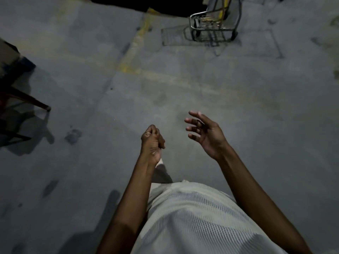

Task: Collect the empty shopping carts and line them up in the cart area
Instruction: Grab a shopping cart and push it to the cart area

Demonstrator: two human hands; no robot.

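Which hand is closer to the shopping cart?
Right. The right hand, fingers spread, is almost straight below the shopping cart in the view; the left hand, curled, sits lower and farther to the left. Neither touches it.

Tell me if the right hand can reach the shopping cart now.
Probably not: the right hand is open near the body, the shopping cart stands far ahead. Only floor lies between.
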